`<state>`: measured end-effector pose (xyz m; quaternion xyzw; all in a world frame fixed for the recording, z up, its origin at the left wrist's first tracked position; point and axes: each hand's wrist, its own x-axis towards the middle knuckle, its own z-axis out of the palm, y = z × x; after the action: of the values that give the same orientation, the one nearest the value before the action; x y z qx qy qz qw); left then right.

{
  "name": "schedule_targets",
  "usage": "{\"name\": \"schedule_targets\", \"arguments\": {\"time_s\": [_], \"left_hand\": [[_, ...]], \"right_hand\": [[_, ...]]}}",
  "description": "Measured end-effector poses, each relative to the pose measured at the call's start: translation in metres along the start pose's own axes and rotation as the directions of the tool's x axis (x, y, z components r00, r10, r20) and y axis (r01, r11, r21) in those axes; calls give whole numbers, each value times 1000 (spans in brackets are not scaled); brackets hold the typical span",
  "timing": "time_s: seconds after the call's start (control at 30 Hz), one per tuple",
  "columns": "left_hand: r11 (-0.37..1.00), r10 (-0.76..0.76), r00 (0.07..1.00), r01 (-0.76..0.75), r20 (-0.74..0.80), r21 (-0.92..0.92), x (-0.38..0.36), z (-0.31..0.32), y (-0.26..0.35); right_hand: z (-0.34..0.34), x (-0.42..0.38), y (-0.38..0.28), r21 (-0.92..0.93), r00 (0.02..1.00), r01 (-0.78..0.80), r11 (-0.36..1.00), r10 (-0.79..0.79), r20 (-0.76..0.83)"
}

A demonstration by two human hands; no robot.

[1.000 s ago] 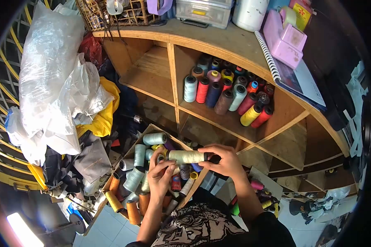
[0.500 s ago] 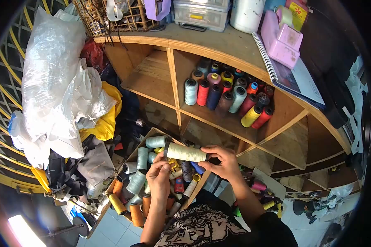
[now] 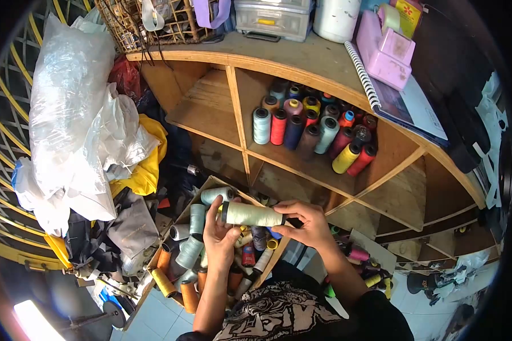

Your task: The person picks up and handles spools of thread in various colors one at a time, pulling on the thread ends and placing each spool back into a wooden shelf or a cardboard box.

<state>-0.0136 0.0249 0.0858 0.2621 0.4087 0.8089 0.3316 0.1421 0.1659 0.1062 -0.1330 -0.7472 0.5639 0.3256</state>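
Note:
A pale yellow thread spool (image 3: 252, 216) lies nearly level above a wooden box (image 3: 153, 258) filled with spools of several colours. The fingers of my right hand (image 3: 305, 223) are closed on the spool's dark right end. At its left end is my left hand (image 3: 219, 232), thumb and fingers apart around the dark rim, the thumb low beside it. Under my hands, grey-green spools (image 3: 189, 252), orange ones and a yellow one (image 3: 163, 282) lie jumbled in the box.
Upright spools (image 3: 327, 134) stand in a compartment of the curved wooden shelf (image 3: 239, 52). On its top are a pink tape dispenser (image 3: 385, 50), a notebook (image 3: 407, 108), clear drawers (image 3: 273, 20) and a wicker basket (image 3: 153, 28). Plastic bags (image 3: 74, 113) hang at the left.
My left hand has opened from a pinch and moved up around the spool's left end. The spool has shifted slightly left, still in my right hand.

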Motion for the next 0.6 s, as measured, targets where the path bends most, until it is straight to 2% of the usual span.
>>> {"name": "schedule_targets", "arguments": {"time_s": [0.07, 0.17, 0.23, 0.37, 0.4, 0.43, 0.5, 0.53, 0.57, 0.6], "left_hand": [[1000, -27, 999, 27, -44, -8, 1, 2, 3], [1000, 26, 998, -26, -50, -5, 0, -7, -5], [1000, 22, 999, -22, -47, -7, -1, -11, -7], [999, 25, 999, -26, -39, -30, -2, -13, -7], [999, 25, 999, -27, -39, -33, -3, -15, -9], [1000, 6, 998, -5, -58, 5, -4, -19, -13], [988, -30, 995, 44, -94, 148, -10, -26, -18], [989, -30, 995, 43, -93, 143, -12, -27, -19], [944, -137, 988, 153, -76, 293, -14, -27, -20], [865, -242, 967, 251, -76, 435, -18, -29, -21]], "right_hand": [[0, 0, 0, 4, 999, 4, 1000, -4, 37], [-1, -4, 2, 98, 998, -64, 993, 62, 32], [0, -6, 0, 285, 972, -233, 930, 226, 58], [1, -6, 0, 287, 969, -248, 925, 233, 85], [2, -6, 1, 343, 950, -312, 886, 301, 88], [2, -7, 2, 397, 926, -372, 839, 366, 94], [-7, -10, 7, 399, 929, -359, 844, 366, 62], [-13, -11, 9, 403, 930, -347, 847, 365, 34], [-23, -9, 7, 363, 929, -332, 871, 368, -34], [-34, -4, 0, 255, 951, -248, 934, 285, -119]]}}
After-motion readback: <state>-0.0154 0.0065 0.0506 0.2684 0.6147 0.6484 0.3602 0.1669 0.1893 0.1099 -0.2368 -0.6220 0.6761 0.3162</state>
